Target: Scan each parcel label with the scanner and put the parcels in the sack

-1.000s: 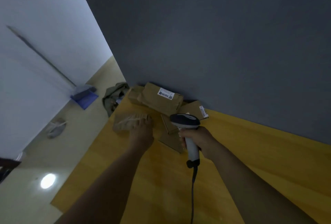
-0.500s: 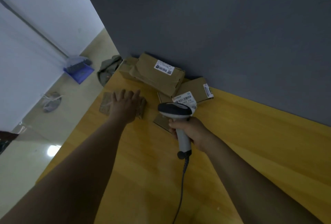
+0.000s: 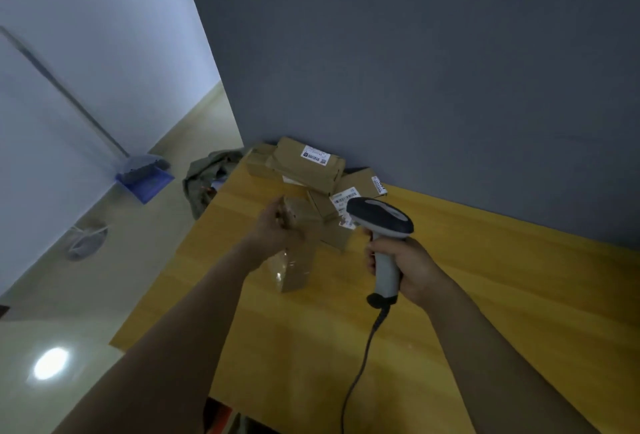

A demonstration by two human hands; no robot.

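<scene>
Gripping a small parcel (image 3: pixel 297 262) in my left hand (image 3: pixel 277 229) and the scanner (image 3: pixel 380 222) in my right hand (image 3: pixel 414 270), I should turn its label, hidden for now, toward the scanner's nose alongside.

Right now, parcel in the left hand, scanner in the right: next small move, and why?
Probably rotate the parcel in the left hand until its label faces the scanner. It is held up with no label showing on its visible faces; the right hand grips the scanner beside it.
</scene>
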